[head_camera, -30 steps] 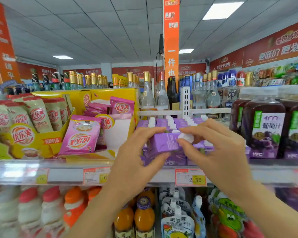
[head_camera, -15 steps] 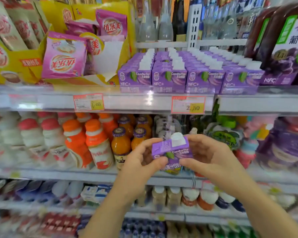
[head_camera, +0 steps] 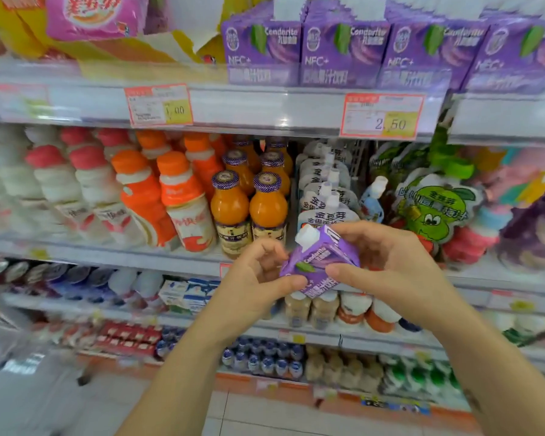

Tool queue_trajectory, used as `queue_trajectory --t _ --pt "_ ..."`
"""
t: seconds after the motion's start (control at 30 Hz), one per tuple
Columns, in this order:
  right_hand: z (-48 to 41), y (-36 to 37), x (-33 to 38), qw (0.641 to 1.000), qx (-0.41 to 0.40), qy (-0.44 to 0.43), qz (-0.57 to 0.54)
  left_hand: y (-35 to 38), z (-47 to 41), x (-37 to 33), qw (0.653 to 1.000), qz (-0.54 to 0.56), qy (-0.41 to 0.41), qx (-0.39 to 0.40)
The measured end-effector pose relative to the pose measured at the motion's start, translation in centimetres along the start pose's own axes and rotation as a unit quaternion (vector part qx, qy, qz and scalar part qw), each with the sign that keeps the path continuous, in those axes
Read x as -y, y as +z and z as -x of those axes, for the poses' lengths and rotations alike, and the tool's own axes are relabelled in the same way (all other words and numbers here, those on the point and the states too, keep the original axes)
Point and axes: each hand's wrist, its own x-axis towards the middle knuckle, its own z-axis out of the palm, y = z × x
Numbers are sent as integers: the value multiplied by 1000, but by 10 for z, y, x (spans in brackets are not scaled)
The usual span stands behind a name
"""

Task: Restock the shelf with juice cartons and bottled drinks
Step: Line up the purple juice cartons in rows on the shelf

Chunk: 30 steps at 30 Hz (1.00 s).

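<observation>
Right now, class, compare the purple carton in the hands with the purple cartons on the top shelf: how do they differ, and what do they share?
The held carton is tilted; the shelf cartons stand upright. The held carton is alone, gripped by the left hand and right hand; the shelf cartons sit side by side in a row. Both are purple with a green leaf.

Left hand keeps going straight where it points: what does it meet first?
The left hand grips the purple juice carton, so that comes first; beyond it, probably the white spouted pouches, depth unclear.
</observation>
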Motion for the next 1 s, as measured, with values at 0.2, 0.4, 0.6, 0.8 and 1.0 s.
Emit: queue_trajectory --t 0.2,0.4,0.6,0.8,1.0 --pt "-2 2 14 999 33 -7 -28 -4 1 7 979 194 -60 36" --pt "-6 -6 22 994 74 8 -79 3 0 6 961 266 -77 20" --pt "-8 -5 25 997 39 -7 -65 12 -2 1 953 281 -116 12" --pt "-14 -7 22 998 -10 44 -54 23 -2 -12 941 280 -190 3" --pt "-16 -12 17 990 29 122 -61 20 -5 -26 977 136 -166 -17"
